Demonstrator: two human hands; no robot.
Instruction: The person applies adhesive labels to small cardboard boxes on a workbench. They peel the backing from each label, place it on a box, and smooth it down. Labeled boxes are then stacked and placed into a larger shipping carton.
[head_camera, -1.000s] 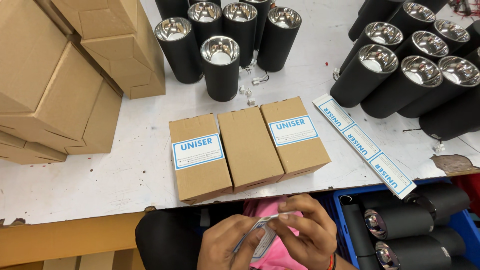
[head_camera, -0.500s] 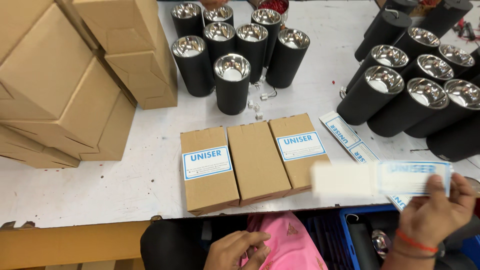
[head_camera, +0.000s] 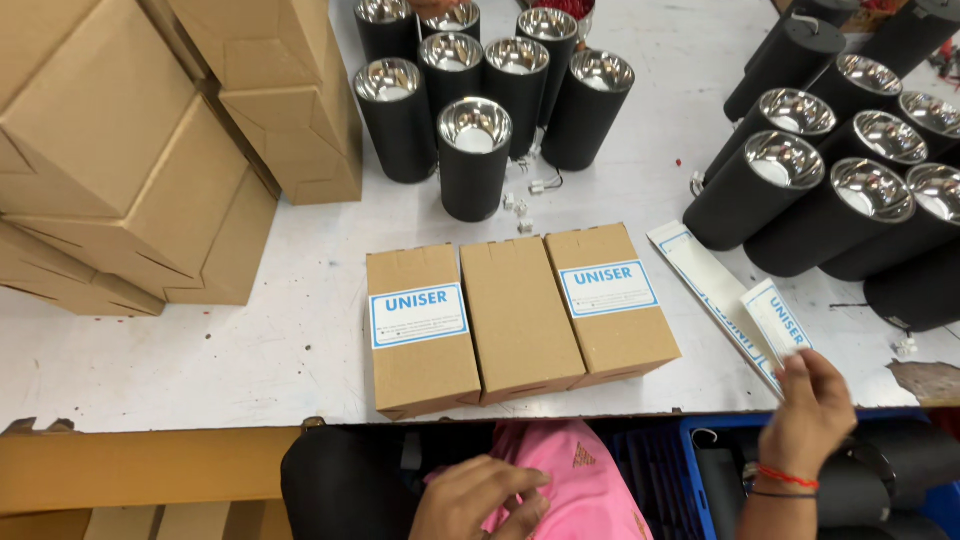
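Observation:
Three brown cardboard boxes lie side by side near the table's front edge. The left box (head_camera: 420, 335) and the right box (head_camera: 612, 300) each carry a white label with blue print. The middle box (head_camera: 520, 315) has a bare top. My right hand (head_camera: 810, 410) is at the table's front right and pinches the near end of a small white label (head_camera: 775, 318). That label lies over a long strip of label backing (head_camera: 700, 270). My left hand (head_camera: 480, 495) is low at the bottom, over pink cloth (head_camera: 585, 480), with loosely curled fingers and nothing in it.
Plain cardboard boxes (head_camera: 130, 160) are stacked at the left. Black cylindrical lamp housings with silver reflectors stand at the back centre (head_camera: 473, 160) and lie at the right (head_camera: 830, 200). Small white connectors (head_camera: 520, 205) sit behind the three boxes. A blue crate (head_camera: 700, 450) is under the table.
Both hands were together at the bottom a second ago. My right hand then swung right holding a label and has now lowered it onto the strip; my left hand stayed low.

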